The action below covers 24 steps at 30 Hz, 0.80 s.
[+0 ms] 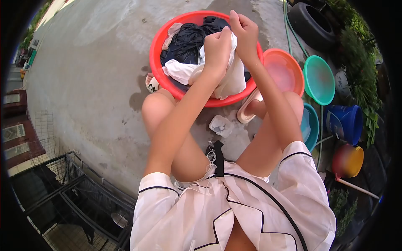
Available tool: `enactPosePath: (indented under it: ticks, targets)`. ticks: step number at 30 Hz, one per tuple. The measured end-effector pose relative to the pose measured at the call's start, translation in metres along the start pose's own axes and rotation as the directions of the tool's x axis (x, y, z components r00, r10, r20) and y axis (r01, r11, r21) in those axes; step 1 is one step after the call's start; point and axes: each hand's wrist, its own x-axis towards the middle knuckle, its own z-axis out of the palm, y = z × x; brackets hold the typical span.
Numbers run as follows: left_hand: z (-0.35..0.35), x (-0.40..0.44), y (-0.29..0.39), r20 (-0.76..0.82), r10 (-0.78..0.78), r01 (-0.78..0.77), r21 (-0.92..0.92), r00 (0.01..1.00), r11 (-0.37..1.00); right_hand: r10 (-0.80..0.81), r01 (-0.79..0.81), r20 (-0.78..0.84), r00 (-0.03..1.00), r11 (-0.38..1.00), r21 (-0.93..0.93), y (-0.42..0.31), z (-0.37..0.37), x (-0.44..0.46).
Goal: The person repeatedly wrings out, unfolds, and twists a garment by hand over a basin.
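In front of my knees stands a large red basin (155, 54) holding a heap of wet laundry. My left hand (217, 50) is closed around a white garment (232, 81), which hangs down below it into the basin. Higher and to the right, my right hand (245, 31) makes a fist over the same white cloth, close beside the left. Behind and left of the hands lies dark, shiny black clothing (182, 44). Another light piece of cloth (180, 71) rests at the basin's left side. The fingertips are mostly hidden from above.
An orange basin (289, 69), a green basin (320, 81), a teal basin (310, 125) and a blue bucket (349, 121) stand on the right. A small clear container (221, 126) sits on the concrete between my feet. A black tire (312, 25) and a hose (289, 35) lie farther off.
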Motion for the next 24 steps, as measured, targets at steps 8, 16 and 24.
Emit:
enactPosePath:
  ticks: [8, 16, 24]
  targets:
    - [-0.022, 0.016, 0.002, -0.034, 0.063, -0.059, 0.098, 0.997, 0.993, -0.175, 0.182, 0.109, 0.978, 0.982, -0.053, -0.031, 0.009, -0.036]
    - [-0.019, 0.025, -0.012, 0.059, 0.215, -0.219, 0.067, 0.975, 0.973, -0.062, 0.063, -0.020, 0.998, 0.997, 0.049, -0.039, 0.010, -0.044]
    - [0.004, -0.010, 0.001, 0.100, 0.321, -0.316, 0.590, 0.942, 0.743, 0.468, -0.418, 0.050, 0.882, 0.730, 0.541, -0.009, 0.000, -0.018]
